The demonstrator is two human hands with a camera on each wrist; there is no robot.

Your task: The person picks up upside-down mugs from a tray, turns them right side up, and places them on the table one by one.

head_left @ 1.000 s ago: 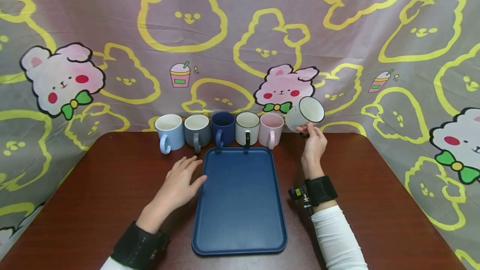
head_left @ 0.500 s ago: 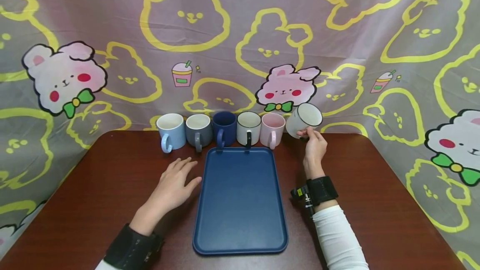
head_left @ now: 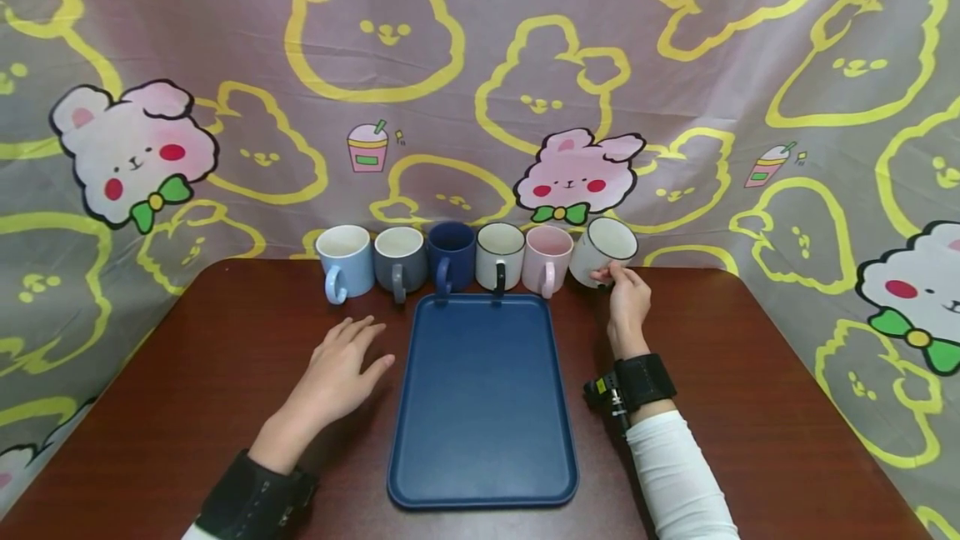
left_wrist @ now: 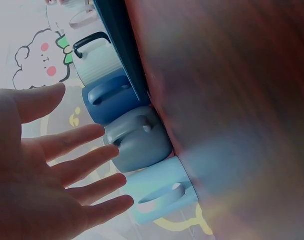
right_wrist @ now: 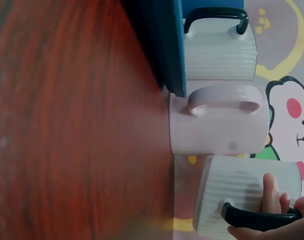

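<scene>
The right hand [right_wrist: 276, 220] is cut off at the frame's corner (its grip mostly unseen).

We take this for a staged tabletop set-up indoors rather than a lived-in room. A cartoon-rabbit cloth backdrop [head_left: 480, 90] hangs close behind and wraps both sides of the dark wooden table [head_left: 750, 390], hiding any walls. A neat row of mugs [head_left: 450, 257] lines the table's far edge behind a blue tray [head_left: 480, 407]. Both wrists carry black straps [head_left: 637, 382].
</scene>
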